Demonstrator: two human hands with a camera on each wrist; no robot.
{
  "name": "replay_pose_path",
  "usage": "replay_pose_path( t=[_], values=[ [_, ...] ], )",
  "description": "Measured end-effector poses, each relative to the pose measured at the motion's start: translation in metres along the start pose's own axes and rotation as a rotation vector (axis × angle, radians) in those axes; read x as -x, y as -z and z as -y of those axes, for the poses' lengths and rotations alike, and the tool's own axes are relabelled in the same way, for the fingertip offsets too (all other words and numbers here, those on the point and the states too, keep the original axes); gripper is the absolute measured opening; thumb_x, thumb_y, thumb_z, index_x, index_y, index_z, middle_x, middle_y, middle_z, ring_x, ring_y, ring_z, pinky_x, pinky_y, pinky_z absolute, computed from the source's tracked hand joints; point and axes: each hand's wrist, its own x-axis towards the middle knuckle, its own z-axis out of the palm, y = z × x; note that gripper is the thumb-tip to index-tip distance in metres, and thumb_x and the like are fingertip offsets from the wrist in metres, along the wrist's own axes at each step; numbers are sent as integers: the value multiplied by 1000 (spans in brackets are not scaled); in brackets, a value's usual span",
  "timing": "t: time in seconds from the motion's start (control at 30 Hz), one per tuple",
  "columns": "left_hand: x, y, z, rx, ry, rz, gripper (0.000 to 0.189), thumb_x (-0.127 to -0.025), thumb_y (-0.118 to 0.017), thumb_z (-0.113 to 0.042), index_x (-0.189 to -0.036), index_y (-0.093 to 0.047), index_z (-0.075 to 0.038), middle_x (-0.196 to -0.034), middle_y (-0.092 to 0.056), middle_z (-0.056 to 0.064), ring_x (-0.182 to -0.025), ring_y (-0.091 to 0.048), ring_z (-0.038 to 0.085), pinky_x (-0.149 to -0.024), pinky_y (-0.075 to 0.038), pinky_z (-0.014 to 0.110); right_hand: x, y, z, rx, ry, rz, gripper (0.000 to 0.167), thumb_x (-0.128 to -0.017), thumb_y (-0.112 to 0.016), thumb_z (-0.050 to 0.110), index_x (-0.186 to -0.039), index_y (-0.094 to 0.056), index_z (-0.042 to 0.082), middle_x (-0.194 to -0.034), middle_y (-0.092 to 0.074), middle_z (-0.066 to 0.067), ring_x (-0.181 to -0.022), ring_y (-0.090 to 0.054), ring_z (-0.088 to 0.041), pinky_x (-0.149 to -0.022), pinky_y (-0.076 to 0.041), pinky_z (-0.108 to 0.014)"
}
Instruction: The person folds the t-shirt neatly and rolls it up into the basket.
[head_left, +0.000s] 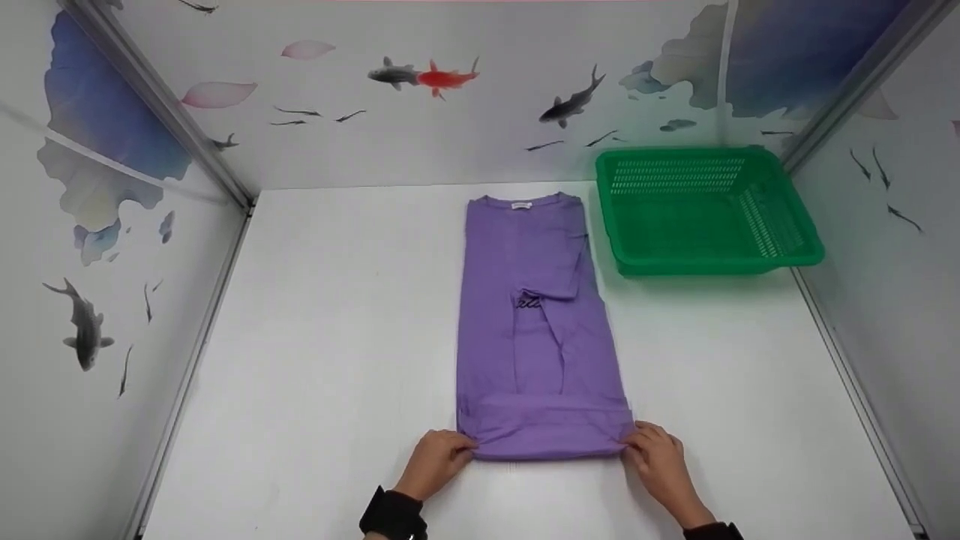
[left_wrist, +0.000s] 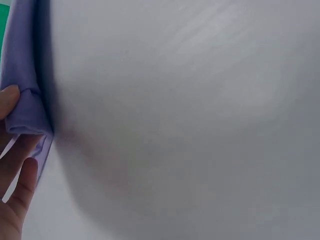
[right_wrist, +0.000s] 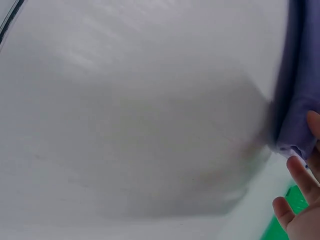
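A purple T-shirt (head_left: pixel 491 315) lies lengthwise on the white table, its sides folded inward and its neckline at the far end. One short sleeve lies over the front, and part of a dark print shows beneath it. The near hem is turned up into a band. At the band's left corner, my left hand (head_left: pixel 437 459) pinches the cloth; the left wrist view shows the thumb on top of the folded fabric (left_wrist: pixel 27 112). My right hand (head_left: pixel 660 465) pinches the right corner, and in the right wrist view its thumb presses the folded edge (right_wrist: pixel 297 130).
A green plastic basket (head_left: pixel 720 266) stands at the back right, close beside the shirt's far end. Walls printed with fish and petals enclose the white table (head_left: pixel 337 322) at the left, back and right.
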Motion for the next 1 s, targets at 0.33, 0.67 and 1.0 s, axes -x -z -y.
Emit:
replay_pose_path(
  t=[0.33,0.67,1.0],
  values=[
    [-34,38,-7,124,-59,12,10,-80,-72,1,-89,-76,-2,-85,-72,6,-78,-61,19,-71,-49,27,-25,29,9,-113,104,-99,8,-79,-70,-5,-84,-71,1,-84,-68,-8,-80,-61,-21,-75,-48,-44],
    [-99,38,19,373,226,-81,23,-93,-64,-8,-111,-67,6,-87,-67,13,-78,-60,22,-74,-50,32,-102,23,6,-355,-104,-138,10,-92,-64,3,-97,-57,-3,-83,-62,-11,-71,-52,-7,-63,-42,-21],
    [-107,11,32,425,350,-156,32,-84,-63,6,-113,-53,-1,-96,-65,19,-81,-62,27,-70,-50,36,-123,-2,-5,-381,-172,-77,18,-85,-50,-15,-98,-47,-3,-98,-58,-19,-93,-58,-32,-80,-47,-37]
  ],
)
